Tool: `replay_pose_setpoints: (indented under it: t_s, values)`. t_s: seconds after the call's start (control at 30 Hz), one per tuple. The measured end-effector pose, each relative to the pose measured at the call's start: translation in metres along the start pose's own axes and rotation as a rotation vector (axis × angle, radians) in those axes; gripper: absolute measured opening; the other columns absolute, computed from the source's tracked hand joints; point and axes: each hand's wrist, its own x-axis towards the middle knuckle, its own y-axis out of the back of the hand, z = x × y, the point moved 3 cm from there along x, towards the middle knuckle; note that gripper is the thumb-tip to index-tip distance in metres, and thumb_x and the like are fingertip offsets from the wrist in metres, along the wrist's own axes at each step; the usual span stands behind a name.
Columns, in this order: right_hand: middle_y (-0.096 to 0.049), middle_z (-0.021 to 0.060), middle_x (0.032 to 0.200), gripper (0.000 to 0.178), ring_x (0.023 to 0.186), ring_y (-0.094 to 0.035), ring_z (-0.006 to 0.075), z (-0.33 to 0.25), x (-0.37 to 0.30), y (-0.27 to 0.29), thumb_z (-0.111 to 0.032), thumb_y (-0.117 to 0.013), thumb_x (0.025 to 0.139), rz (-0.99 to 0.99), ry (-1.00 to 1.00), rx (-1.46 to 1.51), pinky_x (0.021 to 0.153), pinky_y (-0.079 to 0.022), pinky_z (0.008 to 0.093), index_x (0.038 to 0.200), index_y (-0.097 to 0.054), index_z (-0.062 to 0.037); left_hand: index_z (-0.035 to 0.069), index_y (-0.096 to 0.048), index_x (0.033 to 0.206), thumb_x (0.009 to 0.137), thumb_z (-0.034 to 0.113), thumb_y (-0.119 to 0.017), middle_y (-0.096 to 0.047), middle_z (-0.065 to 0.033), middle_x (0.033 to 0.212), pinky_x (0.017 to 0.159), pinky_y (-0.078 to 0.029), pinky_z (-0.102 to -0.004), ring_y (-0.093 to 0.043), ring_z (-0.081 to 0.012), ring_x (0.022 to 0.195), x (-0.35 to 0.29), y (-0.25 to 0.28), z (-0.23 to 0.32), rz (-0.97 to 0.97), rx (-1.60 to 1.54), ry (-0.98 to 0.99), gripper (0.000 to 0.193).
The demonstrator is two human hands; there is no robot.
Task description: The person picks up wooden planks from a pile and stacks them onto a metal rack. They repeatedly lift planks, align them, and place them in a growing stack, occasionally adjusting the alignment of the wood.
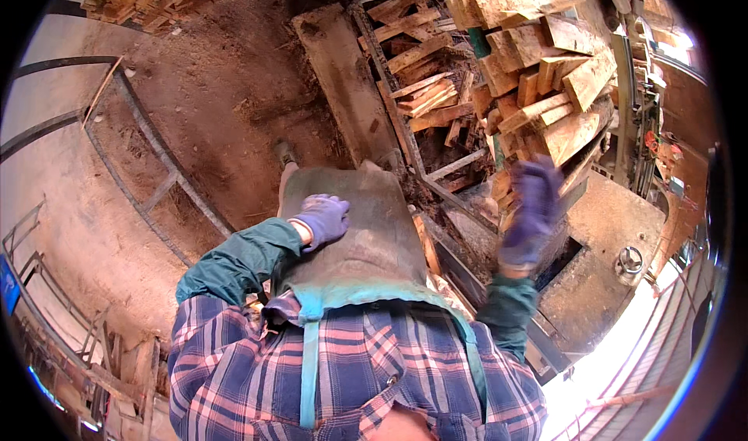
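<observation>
My left hand [323,216], in a purple glove, lies on the front of my dark, worn apron [358,207]. Its fingers look laid out over the cloth, with nothing visible in them. Off to the right, my right hand [534,203], also purple-gloved, is smeared by motion beside the near end of a stack of rough-cut wood pieces [576,133]. Whether its fingers are closed, or touch the wood, cannot be made out. The stack is uneven, its blocks and boards pointing in different directions.
A metal-framed bin [425,102] with loose offcuts stands left of the stack. A long plank [351,82] lies beside it. At right is a machine table [604,238] with a handwheel [629,260]. A bent metal frame [160,153] stands on the dirt floor at left.
</observation>
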Motion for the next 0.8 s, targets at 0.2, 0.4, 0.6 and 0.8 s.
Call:
replay_pose_setpoints:
  t_s: [0.2,0.4,0.6,0.8]
  values:
    - [-0.052,0.0088,0.134,0.061,0.121,-0.052,0.0271,0.27,-0.064,-0.082,-0.036,-0.063,0.094,-0.406,-1.018,0.166,0.1,-0.044,0.0435,0.145,-0.04,-0.012,0.01,-0.063,0.12,0.087,0.039,-0.057,-0.064,-0.0159,0.117,0.097,-0.044,-0.0454,-0.059,-0.0349,0.112,0.048,-0.021,-0.048,0.039,-0.178,0.021,0.044]
    - [-0.024,0.0085,0.16,0.067,0.145,-0.027,0.0287,0.511,-0.009,-0.079,-0.056,-0.045,0.098,-0.105,-1.49,0.193,0.114,-0.027,0.0464,0.154,-0.028,-0.0245,0.01,-0.058,0.125,0.086,0.037,-0.06,-0.06,-0.016,0.124,0.102,-0.041,-0.0466,-0.053,-0.035,0.121,0.171,-0.064,-0.112,0.114,-0.288,0.091,0.047]
    - [-0.051,0.0074,0.133,0.078,0.115,-0.049,0.0282,0.701,0.037,-0.053,-0.064,-0.066,0.082,0.119,-1.377,0.054,0.093,-0.041,0.0483,0.143,-0.043,-0.021,0.012,-0.047,0.137,0.084,0.038,-0.066,-0.051,-0.0134,0.137,0.108,-0.036,-0.0472,-0.047,-0.0332,0.129,0.389,-0.067,-0.148,0.443,-0.233,-0.11,0.062]
    - [-0.06,0.0142,0.127,0.07,0.108,-0.059,0.0412,0.8,0.077,-0.07,-0.059,-0.066,0.084,0.236,-1.322,0.524,0.096,-0.048,0.0558,0.134,-0.053,-0.0121,0.014,-0.038,0.146,0.075,0.044,-0.076,-0.044,-0.0125,0.146,0.113,-0.031,-0.0475,-0.039,-0.0339,0.136,0.584,-0.08,-0.141,0.515,-0.146,-0.199,0.086]
